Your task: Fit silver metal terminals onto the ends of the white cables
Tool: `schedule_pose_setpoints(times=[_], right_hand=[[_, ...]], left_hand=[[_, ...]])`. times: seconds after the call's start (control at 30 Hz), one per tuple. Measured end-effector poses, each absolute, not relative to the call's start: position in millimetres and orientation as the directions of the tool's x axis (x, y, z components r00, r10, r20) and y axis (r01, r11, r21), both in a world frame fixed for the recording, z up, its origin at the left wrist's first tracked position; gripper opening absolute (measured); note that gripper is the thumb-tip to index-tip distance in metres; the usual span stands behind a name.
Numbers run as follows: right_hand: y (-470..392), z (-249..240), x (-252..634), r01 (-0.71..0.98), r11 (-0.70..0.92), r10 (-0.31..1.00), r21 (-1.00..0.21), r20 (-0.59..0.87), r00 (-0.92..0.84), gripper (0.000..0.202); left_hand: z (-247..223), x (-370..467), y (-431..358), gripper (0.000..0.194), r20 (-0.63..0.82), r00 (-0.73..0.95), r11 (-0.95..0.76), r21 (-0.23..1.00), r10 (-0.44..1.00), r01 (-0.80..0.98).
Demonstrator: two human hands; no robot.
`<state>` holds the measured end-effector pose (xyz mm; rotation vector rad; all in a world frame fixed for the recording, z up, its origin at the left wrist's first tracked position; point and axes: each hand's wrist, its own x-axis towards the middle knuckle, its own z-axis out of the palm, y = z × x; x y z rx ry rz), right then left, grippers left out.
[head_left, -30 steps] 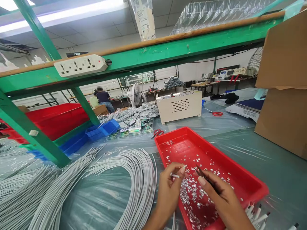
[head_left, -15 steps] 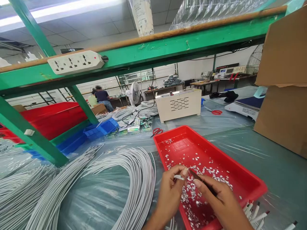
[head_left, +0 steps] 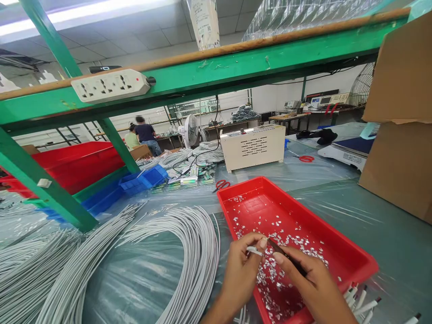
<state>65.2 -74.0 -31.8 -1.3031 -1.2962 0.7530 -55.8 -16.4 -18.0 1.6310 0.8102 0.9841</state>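
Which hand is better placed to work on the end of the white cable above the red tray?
Probably the right hand: it holds the slim dark tool, angled toward that cable end. The left hand is busy pinching the white cable over the red tray.

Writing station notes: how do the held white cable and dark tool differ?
The white cable is pale; the dark tool is brownish-black. The left hand pinches the cable; the right hand holds the tool. Only a short stretch of cable shows; more of the tool is visible. Both are held over the red tray.
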Motion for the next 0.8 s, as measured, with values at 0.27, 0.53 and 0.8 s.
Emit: schedule_pose_setpoints(times=[0.27, 0.53, 0.8], right_hand=[[-73.6, -32.0, 66.2, 0.225, 0.181, 0.955, -0.957, 0.225, 0.191, 0.029], [-72.7, -32.4, 66.7, 0.215, 0.159, 0.958, -0.964, 0.203, 0.200, 0.029], [-74.4, -30.3, 65.6, 0.193, 0.155, 0.957, -0.969, 0.195, 0.213, 0.027]], left_hand=[[-13.3, -57.5, -14.5, 0.022, 0.179, 0.460, -0.214, 0.977, 0.870, 0.024], [-10.1, -59.1, -12.1, 0.026, 0.174, 0.506, -0.207, 0.978, 0.845, 0.009], [-12.9, -58.7, -8.4, 0.020, 0.176, 0.492, -0.203, 0.979, 0.853, 0.001]])
